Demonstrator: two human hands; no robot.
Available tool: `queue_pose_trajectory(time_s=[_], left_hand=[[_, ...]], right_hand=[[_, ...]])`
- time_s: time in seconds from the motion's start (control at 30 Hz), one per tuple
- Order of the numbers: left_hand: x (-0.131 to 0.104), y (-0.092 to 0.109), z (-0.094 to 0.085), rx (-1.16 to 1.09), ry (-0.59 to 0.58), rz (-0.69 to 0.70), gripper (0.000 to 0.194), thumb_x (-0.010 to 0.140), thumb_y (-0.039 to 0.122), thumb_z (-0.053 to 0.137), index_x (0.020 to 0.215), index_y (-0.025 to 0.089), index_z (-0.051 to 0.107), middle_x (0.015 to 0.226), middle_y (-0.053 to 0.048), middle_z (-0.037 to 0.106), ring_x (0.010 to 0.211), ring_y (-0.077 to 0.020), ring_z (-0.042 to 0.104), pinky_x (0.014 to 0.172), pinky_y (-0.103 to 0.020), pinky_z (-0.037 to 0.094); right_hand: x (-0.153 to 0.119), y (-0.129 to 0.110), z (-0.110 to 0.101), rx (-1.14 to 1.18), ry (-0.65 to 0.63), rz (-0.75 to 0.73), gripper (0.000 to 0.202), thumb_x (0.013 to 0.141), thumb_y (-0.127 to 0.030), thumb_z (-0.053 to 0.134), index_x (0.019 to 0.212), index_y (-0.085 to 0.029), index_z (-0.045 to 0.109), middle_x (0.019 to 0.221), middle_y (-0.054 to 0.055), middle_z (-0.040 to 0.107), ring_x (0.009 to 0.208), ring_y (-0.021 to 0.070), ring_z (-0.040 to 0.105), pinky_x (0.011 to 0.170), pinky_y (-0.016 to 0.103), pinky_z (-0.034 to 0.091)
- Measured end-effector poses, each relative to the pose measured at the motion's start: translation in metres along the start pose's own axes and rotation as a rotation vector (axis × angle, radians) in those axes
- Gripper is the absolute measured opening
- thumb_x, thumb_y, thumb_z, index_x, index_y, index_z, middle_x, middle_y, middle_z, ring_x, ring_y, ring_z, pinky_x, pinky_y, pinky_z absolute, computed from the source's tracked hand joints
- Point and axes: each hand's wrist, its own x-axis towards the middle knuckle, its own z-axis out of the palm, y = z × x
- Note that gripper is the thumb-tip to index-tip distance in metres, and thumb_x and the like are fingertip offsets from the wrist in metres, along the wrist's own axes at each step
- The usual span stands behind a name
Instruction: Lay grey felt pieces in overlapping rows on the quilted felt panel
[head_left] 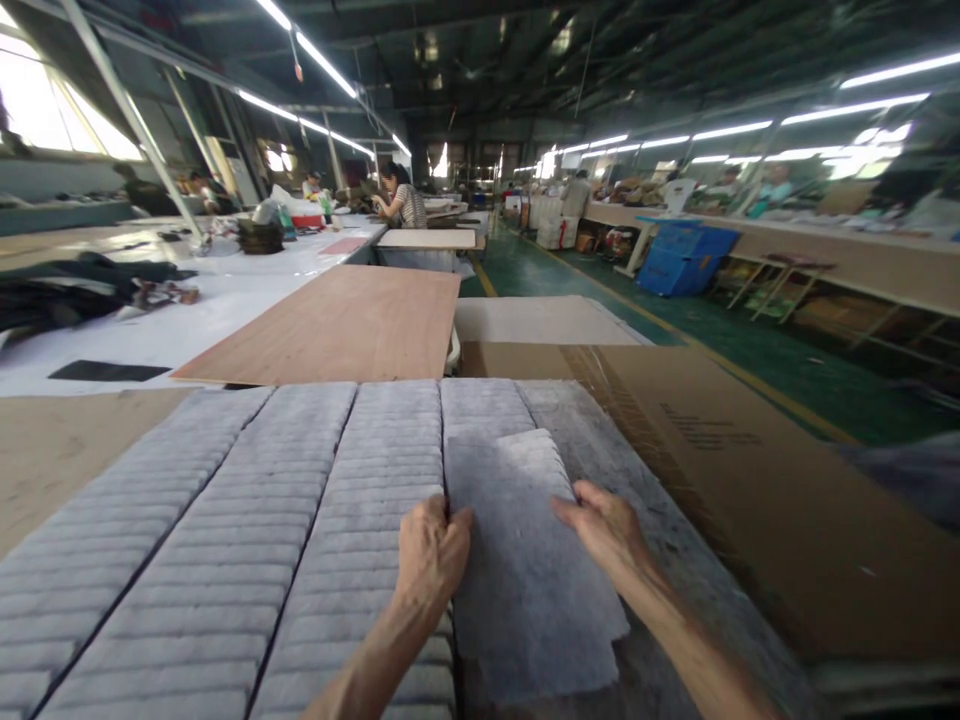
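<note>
From my remote seat I see only two bare forearms and two bare hands. The left hand (429,556) has no glove, ring or watch, and its knuckles and tendons stand out clearly. The right hand (606,528) is equally uncovered, with a lean, sinewy wrist. No sleeve reaches into view on either arm; both run bare to the bottom edge.

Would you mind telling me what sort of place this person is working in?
Most likely a factory workshop. Both hands, left hand and right hand, rest on a grey felt sheet beside rows of stacked grey felt pieces. Long white worktables run under fluorescent strip lights, with a seated worker beyond.
</note>
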Motion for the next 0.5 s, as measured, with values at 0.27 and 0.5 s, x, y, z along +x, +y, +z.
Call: queue_pose_trajectory(time_s=[0.27, 0.5], left_hand=[[0.006, 0.003, 0.006, 0.297, 0.029, -0.056, 0.024, 0.079, 0.024, 0.036, 0.067, 0.019, 0.056, 0.071, -0.011, 0.063, 0.073, -0.0247, 0.059, 0.056, -0.029, 0.030], [0.012, 0.004, 0.006, 0.397, 0.000, -0.086, 0.027, 0.079, 0.021, 0.035, 0.070, 0.018, 0.061, 0.075, -0.013, 0.067, 0.074, -0.0231, 0.062, 0.058, -0.027, 0.035]], right_hand=[[0.018, 0.009, 0.010, -0.215, -0.012, 0.019, 0.022, 0.067, -0.035, 0.050, 0.053, -0.020, 0.042, 0.049, -0.003, 0.040, 0.051, 0.0134, 0.040, 0.051, 0.024, 0.023], [0.016, 0.011, 0.011, -0.254, -0.056, 0.027, 0.025, 0.071, -0.036, 0.043, 0.053, -0.020, 0.038, 0.049, -0.002, 0.039, 0.050, 0.0136, 0.041, 0.049, 0.024, 0.024]])
